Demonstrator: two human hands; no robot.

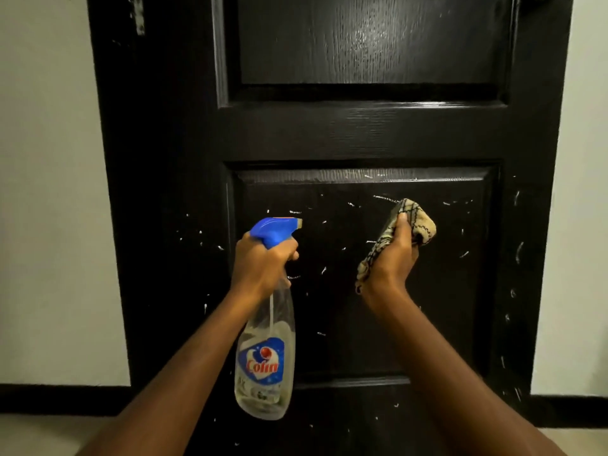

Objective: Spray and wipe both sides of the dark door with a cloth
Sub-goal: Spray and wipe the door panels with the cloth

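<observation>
Before the dark door (362, 133), the right grip (391, 258) clutches the cloth (418, 218) at three o'clock of the spray bottle (266, 357) the left grip (263, 261) holds upright

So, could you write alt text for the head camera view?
A person's left hand grips a clear plastic spray bottle with a blue trigger head, while the right hand holds a beige checked cloth, before a black panelled door flecked with white marks.

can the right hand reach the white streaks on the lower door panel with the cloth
Probably yes. The right hand grips the cloth right in front of the lower panel, and the spray bottle in the left hand sits off to the side.
</observation>
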